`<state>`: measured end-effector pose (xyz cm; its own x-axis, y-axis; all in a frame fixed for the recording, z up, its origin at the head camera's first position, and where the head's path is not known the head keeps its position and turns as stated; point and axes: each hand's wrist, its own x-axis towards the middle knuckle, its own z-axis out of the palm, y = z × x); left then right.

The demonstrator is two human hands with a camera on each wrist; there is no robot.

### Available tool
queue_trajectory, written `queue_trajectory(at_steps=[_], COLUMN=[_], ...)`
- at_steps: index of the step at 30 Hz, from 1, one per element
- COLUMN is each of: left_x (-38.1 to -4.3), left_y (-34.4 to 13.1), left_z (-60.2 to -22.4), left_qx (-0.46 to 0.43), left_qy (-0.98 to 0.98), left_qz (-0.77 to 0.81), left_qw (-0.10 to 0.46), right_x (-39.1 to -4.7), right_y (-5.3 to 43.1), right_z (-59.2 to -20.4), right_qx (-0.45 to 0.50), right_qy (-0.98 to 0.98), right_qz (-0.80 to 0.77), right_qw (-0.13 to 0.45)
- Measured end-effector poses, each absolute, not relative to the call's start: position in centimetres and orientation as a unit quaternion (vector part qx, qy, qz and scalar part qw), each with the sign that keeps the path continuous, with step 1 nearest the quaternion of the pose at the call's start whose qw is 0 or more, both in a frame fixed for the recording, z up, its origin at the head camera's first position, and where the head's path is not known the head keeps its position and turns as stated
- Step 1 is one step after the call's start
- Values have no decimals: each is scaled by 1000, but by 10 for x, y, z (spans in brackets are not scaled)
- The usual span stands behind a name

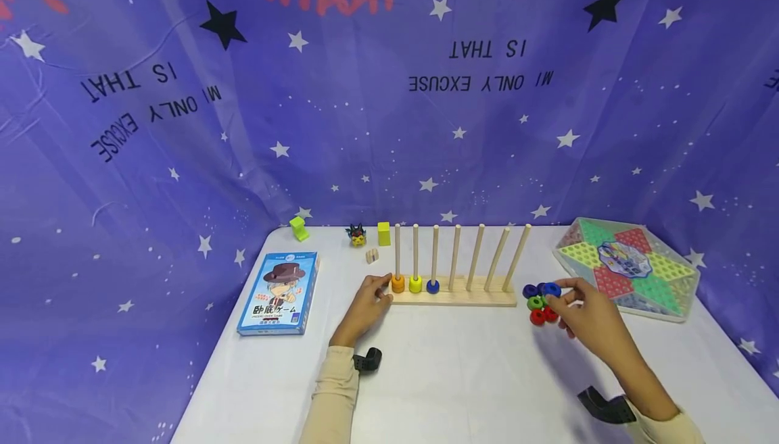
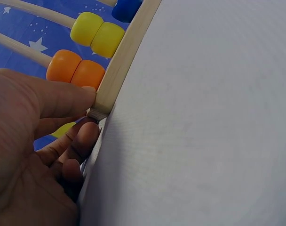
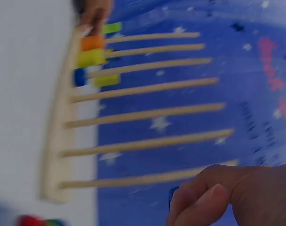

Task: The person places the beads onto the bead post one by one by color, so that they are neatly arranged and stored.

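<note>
Starry purple cloth backs my white worktop; a blue box (contents hidden) lies lower left. Lower centre, the peg rack carries orange beads, yellow beads and one blue. My left hand pinches its left end; lower right, my right hand pinches another blue bead.

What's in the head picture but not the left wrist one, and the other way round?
Only the head view shows the red beads, the blue box and the right hand holding a blue bead. Only the left wrist view shows the palm side of the left hand. Both show that hand holding the wooden base, plus orange beads, yellow beads and another blue bead.
</note>
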<state>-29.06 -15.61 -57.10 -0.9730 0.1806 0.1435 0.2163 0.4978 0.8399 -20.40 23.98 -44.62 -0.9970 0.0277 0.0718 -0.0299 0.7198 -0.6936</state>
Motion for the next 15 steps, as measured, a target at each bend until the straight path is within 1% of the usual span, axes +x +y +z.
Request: queue_trajectory(at_steps=[3, 6, 7, 11, 15], left_x=[-292, -293, -293, -293, -292], left_y=[-157, -159, -159, -161, -159], left_z=[-571, -572, -572, -573, -574], left_qx=[-112, -114, -113, -115, -121], left_qy=[-866, -866, -865, -863, -862], left_qz=[-488, -487, -488, -491, -491], left_qw=[19, 23, 24, 25, 19], right_x=[-214, -227, -232, -251, -266], right_y=[217, 190, 180, 140, 107], right_z=[-403, -369, -360, -340, -337], right_qx=[30, 68, 81, 133, 158], right_qy=[-924, -919, -917, -904, -907], right_qz=[374, 382, 385, 404, 390], right_qw=[70, 77, 70, 32, 14])
